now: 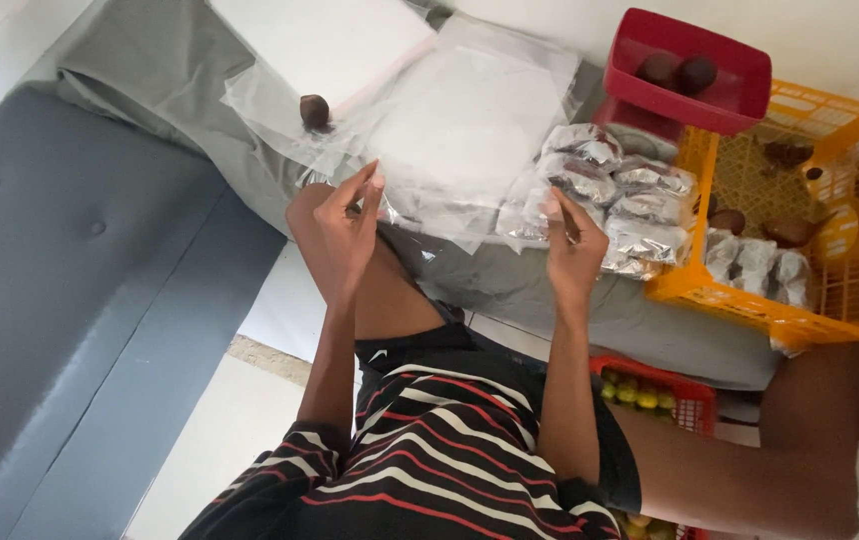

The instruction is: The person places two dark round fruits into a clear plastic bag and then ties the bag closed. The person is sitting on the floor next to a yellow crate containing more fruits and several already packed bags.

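So both my hands are up in front of me over the grey sheet that covers the surface I'm working on. My left hand is pinching the edge of a clear plastic bag, fingers pressed together on the thin film. My right hand is curled up with the fingers closed, and there's a bit of that same clear plastic near it, but I honestly can't tell if it's gripping the bag or just held shut right beside it.

The bag itself sits between my hands and spreads away from me, on top of a messy stack of more clear bags. 1 small dark brown fruit is lying on the plastic further out, just past my left hand.

Right next to my right hand there's a heap of foil-wrapped bundles, touching the orange crate. The crate has more foil bundles in it plus a few brown fruits. Behind that, a red tray with 2 dark fruits. Down by my leg is a red basket of small yellow-green fruits. Grey cushioned bench off to my left.
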